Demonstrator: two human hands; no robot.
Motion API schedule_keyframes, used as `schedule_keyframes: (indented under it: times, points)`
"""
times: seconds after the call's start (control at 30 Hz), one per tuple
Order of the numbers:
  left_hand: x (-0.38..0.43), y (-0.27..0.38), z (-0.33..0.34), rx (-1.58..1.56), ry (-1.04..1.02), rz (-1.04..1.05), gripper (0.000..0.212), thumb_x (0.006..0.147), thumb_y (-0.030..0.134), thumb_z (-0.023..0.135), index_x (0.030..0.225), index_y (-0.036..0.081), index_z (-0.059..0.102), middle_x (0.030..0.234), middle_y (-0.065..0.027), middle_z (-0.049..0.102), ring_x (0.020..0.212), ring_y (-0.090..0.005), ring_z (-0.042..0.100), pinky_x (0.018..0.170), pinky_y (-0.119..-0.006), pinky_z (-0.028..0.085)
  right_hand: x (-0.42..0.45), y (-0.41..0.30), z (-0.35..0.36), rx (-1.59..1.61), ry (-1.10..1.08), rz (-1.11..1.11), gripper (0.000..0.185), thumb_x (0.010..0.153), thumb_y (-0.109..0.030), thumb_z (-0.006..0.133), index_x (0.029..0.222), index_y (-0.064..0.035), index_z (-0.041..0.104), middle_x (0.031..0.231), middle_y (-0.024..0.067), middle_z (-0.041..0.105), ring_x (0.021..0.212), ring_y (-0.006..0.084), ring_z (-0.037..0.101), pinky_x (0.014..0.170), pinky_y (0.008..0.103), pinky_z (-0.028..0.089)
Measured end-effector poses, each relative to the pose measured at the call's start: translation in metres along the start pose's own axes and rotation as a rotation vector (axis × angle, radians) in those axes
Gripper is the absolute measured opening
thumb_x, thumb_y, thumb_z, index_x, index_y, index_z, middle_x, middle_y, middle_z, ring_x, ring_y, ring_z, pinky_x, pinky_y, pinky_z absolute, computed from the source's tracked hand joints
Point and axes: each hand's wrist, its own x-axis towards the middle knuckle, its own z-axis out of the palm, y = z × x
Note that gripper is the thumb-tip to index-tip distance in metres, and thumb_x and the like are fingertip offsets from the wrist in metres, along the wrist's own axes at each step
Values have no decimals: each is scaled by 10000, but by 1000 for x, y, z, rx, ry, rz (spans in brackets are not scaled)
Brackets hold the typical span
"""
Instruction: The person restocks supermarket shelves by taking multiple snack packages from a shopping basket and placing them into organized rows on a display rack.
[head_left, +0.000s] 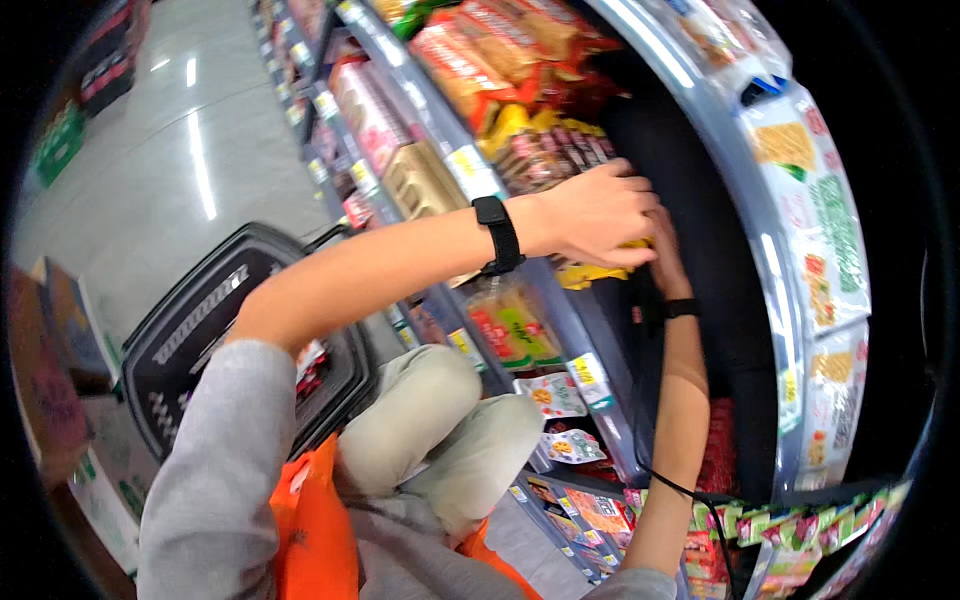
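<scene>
From the left, my left arm reaches across the shelf with a black strap on its wrist. My left hand lies over yellow-edged snack packs, its fingers bent; whether it grips a pack is not clear. My right hand, with a black band at the wrist, comes up from below and meets the left hand's fingertips at the packs' right side. Its fingers are largely hidden behind the left hand. A yellow wrapper shows just under both hands. Red-and-orange snack bags lie on the same shelf, beyond the yellow packs.
A shelf edge with price tags runs beneath the packs. The upper shelf's rail curves at the right, with white food packs above it. A black basket stands on the floor at left. A dark cable crosses near my right forearm.
</scene>
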Motion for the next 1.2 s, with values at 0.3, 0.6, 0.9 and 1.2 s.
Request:
schedule_keyframes:
  times: [0.3, 0.6, 0.9, 1.2]
  points:
    - [-290, 30, -139, 38, 129, -519, 165, 840, 51, 645, 1005, 51, 660, 923, -127, 623, 884, -319, 607, 794, -424, 481, -12, 1, -2, -189, 52, 48, 622, 1063, -448, 512, 1541, -63, 415, 1558, 132, 424, 1442, 246, 402, 1196, 380, 318]
    - [-639, 182, -137, 118, -821, -1411, 609, 766, 134, 757, 1348, 144, 577, 1231, -182, 571, 1166, -395, 567, 929, -503, 513, -11, 24, -16, -652, 121, -120, 470, 1086, -387, 486, 1428, -78, 581, 1465, 128, 545, 1358, 271, 504, 1165, 402, 354]
    - [-690, 159, -66, 389, -686, -1351, 689, 695, 359, 813, 1314, 137, 605, 1385, -243, 543, 1239, -455, 556, 1009, -559, 473, -2, 13, -14, 1, 104, 82, 454, 1067, -359, 513, 1385, -38, 557, 1354, 94, 584, 1263, 195, 534, 1097, 336, 389]
    - [-702, 141, -29, 431, -1112, -1094, 729, 587, 365, 902, 1235, 193, 615, 1311, -121, 550, 1307, -379, 466, 1106, -555, 361, -22, 14, -29, 192, 157, 330, 500, 987, -396, 649, 1367, -75, 590, 1277, 55, 640, 1184, 154, 592, 993, 291, 456]
